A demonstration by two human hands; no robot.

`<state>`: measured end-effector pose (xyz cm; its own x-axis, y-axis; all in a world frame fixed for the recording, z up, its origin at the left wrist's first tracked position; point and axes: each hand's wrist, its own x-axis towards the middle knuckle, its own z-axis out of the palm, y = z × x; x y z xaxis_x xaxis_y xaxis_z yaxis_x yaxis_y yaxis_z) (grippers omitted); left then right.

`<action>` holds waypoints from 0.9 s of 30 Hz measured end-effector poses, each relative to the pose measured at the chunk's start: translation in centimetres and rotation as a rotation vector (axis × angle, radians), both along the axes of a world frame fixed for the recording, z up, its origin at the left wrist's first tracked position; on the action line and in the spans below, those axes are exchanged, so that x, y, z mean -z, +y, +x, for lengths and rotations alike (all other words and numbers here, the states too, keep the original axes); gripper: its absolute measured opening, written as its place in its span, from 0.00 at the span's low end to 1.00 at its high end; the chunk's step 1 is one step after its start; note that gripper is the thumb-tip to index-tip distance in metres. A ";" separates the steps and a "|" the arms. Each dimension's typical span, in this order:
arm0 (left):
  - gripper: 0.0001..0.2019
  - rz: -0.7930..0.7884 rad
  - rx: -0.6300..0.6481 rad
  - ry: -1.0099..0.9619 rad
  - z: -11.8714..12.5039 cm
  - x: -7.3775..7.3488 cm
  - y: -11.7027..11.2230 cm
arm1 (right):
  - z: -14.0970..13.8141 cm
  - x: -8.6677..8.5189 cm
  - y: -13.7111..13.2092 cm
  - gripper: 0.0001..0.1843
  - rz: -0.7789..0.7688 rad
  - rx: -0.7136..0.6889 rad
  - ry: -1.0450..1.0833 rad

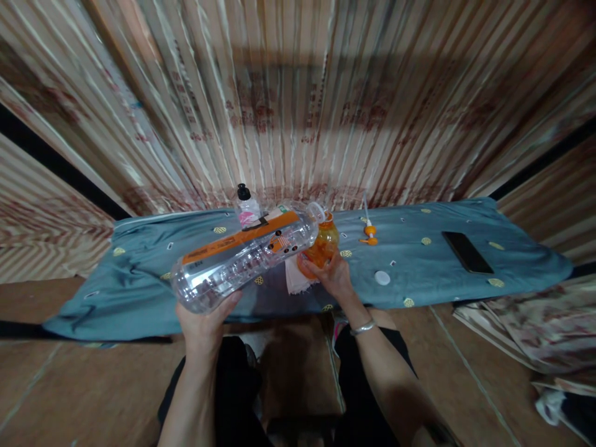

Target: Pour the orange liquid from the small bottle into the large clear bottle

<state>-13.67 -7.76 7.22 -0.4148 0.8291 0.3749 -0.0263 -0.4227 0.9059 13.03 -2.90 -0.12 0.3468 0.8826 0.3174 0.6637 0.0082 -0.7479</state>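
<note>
Curtain [298,99] behind; left hand [203,324] grips clear bottle [246,256], long axis slanting, mouth [317,212] rightward; right hand [334,276] grips orange bottle [325,243].

No word or number can be read: small dark print on the orange label [242,237] of the clear bottle [223,274], near left, is too blurred, as are the pink mark [248,217] on the far bottle [251,206] and the upright rows of characters on the curtain [279,93] at the far side
</note>
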 end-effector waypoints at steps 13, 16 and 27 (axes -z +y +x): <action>0.29 -0.074 -0.047 0.015 -0.1 0.2 0.0 | 0.0 0.0 0.0 0.42 -0.011 0.003 0.009; 0.33 -0.063 -0.066 -0.007 0.2 0.0 0.1 | 0.1 -0.1 0.1 0.42 -0.006 0.002 0.024; 0.33 -0.065 -0.066 0.025 0.2 0.0 0.1 | -0.5 -1.6 -0.4 0.38 -0.093 0.031 0.019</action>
<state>-13.45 -7.69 7.26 -0.4602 0.8234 0.3320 0.0224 -0.3631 0.9315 12.58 -3.29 1.44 0.3795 0.8967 0.2279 0.6482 -0.0819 -0.7570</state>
